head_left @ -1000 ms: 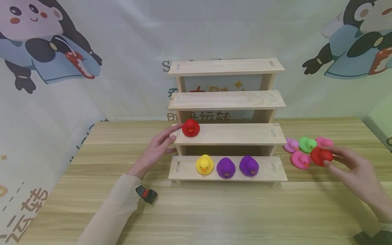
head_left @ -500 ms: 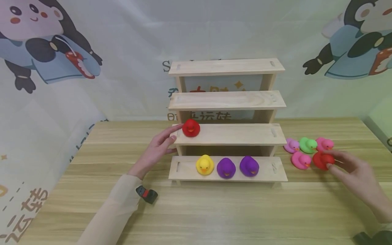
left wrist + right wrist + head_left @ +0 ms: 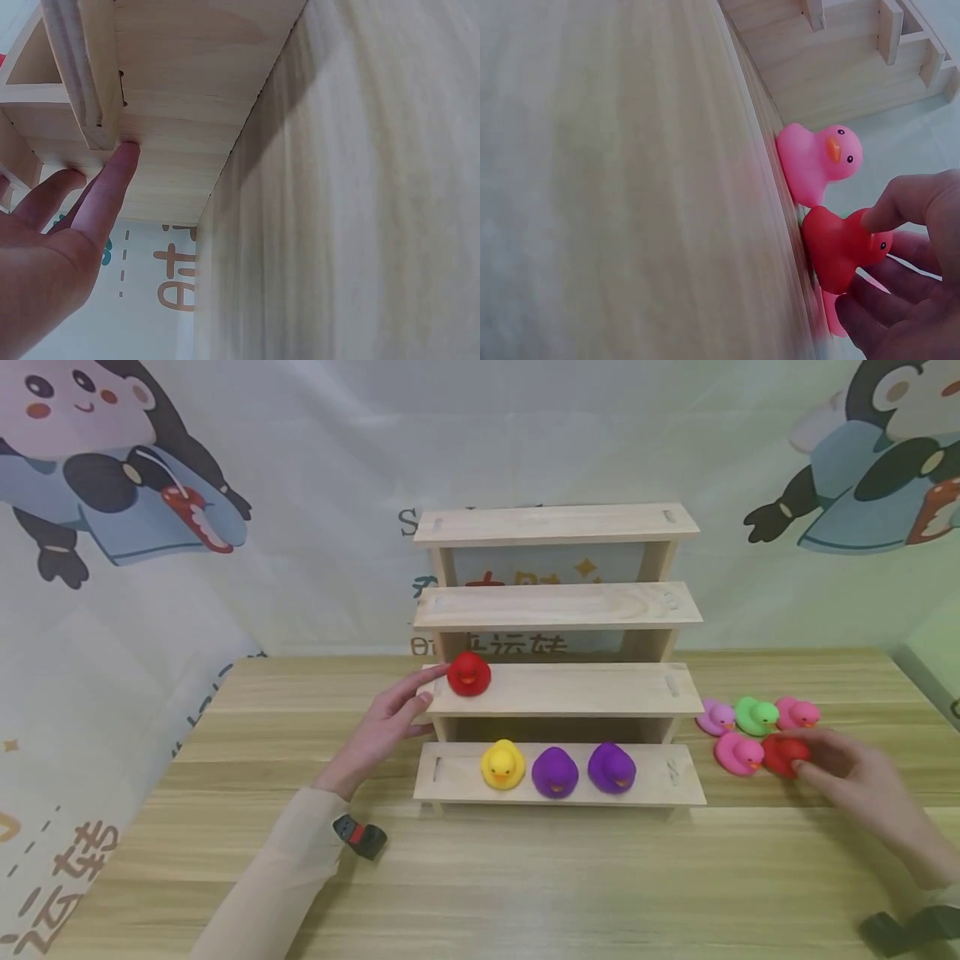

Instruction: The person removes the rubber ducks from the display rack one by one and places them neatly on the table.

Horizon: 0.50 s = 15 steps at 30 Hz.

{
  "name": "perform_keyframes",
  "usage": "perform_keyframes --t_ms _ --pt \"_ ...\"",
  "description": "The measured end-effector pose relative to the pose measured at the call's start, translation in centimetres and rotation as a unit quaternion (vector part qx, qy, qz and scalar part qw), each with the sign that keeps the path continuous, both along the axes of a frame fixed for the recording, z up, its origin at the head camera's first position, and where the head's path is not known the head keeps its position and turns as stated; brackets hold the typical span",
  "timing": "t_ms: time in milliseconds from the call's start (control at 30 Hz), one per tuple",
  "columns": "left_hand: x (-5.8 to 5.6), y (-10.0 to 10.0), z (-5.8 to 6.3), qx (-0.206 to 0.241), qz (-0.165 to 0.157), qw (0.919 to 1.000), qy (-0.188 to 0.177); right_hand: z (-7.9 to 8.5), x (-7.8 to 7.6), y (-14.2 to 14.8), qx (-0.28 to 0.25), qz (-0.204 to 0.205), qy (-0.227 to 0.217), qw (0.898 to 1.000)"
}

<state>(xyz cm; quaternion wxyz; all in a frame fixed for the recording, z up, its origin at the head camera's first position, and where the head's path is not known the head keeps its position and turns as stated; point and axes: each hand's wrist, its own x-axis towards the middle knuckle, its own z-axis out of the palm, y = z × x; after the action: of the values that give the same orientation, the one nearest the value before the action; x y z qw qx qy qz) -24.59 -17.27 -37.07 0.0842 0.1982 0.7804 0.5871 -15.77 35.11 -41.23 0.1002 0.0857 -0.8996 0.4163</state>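
Note:
My right hand (image 3: 862, 777) pinches a red rubber duck (image 3: 840, 244) between thumb and fingers. The duck sits on the table right beside a pink rubber duck (image 3: 810, 161). At the left end of the wooden stepped shelf (image 3: 570, 689), my left hand (image 3: 382, 727) rests with extended fingers against its side. In the left wrist view, its fingertips (image 3: 129, 154) touch the shelf's side panel. Another red duck (image 3: 468, 674) stands on the second step from the bottom, close to the left fingertips. Below it, the lowest step carries a yellow duck (image 3: 502, 765) and two purple ducks (image 3: 555, 772).
Behind the held duck, a lilac duck (image 3: 716, 717), a green duck (image 3: 756, 716) and a second pink duck (image 3: 797, 712) are clustered on the table. A printed cloth backdrop (image 3: 337, 485) hangs behind the shelf. The wooden table (image 3: 540, 877) extends toward the front.
My right hand has brought the red duck down from over the cluster, then slid it left against the pink duck. The left hand and the ducks on the shelf have stayed put.

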Motion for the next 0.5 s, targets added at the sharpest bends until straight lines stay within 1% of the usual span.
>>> perform_keyframes --t_ms 233,500 --pt "-0.02 -0.05 -0.06 0.007 0.001 1.0 0.001 -0.54 -0.39 0.34 -0.018 0.018 0.001 1.0" --pt "-0.15 -0.11 -0.28 0.001 0.001 1.0 -0.001 -0.61 -0.46 0.41 -0.035 0.032 0.003 0.999"
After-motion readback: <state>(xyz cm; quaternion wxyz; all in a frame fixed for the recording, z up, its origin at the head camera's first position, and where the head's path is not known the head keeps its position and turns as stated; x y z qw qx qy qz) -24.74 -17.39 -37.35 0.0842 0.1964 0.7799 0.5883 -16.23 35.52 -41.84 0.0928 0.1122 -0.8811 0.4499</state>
